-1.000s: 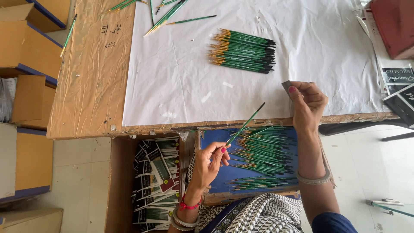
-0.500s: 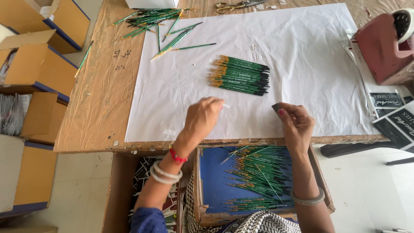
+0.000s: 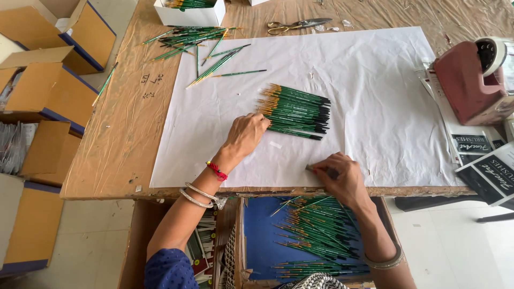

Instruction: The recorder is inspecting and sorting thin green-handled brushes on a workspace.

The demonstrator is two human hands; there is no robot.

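Left hand (image 3: 247,135): laid palm down on the white paper sheet (image 3: 375,91); its fingers (image 3: 262,122) are pressed together and curled against the brass-tipped ends of the brush row (image 3: 296,111); nothing is seen pinched.
Right hand (image 3: 338,175): rested near the bench's front edge, at 5 o'clock from the left hand; a small flat grey piece (image 3: 310,167) is pinched between thumb and fingers and held against the paper.
Brush row: green-handled paintbrushes with black ends, laid side by side at the middle of the sheet, touched at the 9 o'clock side by the left hand.
Loose brushes (image 3: 201,45): scattered at 11 o'clock from the row, partly on the paper, partly on the brown bench (image 3: 120,134).
White box (image 3: 188,15): set at 11 o'clock on the bench's far edge, more green brushes seen inside.
Scissors (image 3: 297,24): laid at 12 o'clock beyond the paper.
Tape dispenser (image 3: 468,80): dark red, placed at 3 o'clock beside the sheet.
Blue tray (image 3: 262,241): held below the bench edge at 6 o'clock, many green brushes piled in it.
Cardboard boxes (image 3: 48,88): stacked on the floor at 9 o'clock.
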